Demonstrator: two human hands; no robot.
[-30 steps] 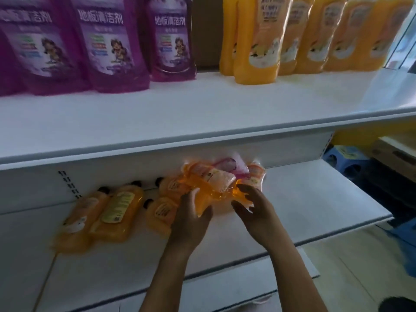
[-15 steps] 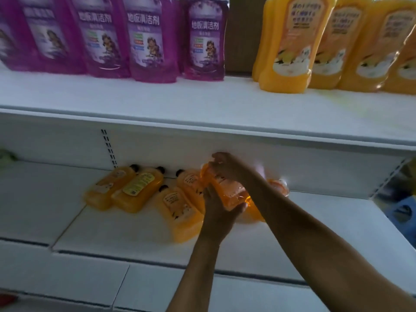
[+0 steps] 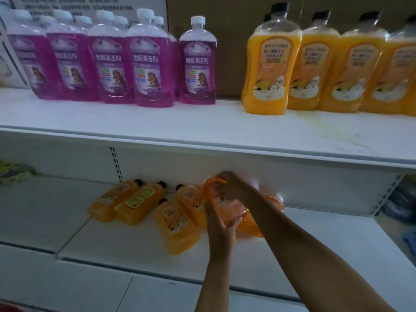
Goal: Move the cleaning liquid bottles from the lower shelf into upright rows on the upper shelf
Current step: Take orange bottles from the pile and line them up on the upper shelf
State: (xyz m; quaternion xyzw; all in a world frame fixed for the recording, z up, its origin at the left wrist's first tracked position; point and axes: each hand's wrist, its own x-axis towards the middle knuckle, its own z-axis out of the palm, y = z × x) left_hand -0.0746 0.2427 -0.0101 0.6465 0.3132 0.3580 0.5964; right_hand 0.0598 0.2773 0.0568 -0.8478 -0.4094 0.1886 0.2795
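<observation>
An orange bottle [image 3: 225, 204] is gripped on the lower shelf [image 3: 144, 242] by both hands. The left hand [image 3: 221, 229] is wrapped around its near end, fingers curled under the body. The right hand [image 3: 234, 186] is curled over its far end, close to the shelf's back wall. The bottle is tilted, apparently being raised out of the pile; whether it is clear of the shelf cannot be told. More orange bottles are partly hidden behind the right forearm.

To the left, 4 orange bottles [image 3: 175, 224] are seen lying flat, caps toward the far wall, the nearest touching the gripped one. On the upper shelf [image 3: 202, 131], purple bottles [image 3: 148, 64] stand upright far left and orange bottles [image 3: 270, 70] upright far right, with bare shelf in front.

Risks, as judged: the bottle could be knocked on the upper shelf's front edge while lifted, since the right hand is close under it. Neighbours lying against it could be dragged or rolled off. Slippery plastic could be lost from the grip.
</observation>
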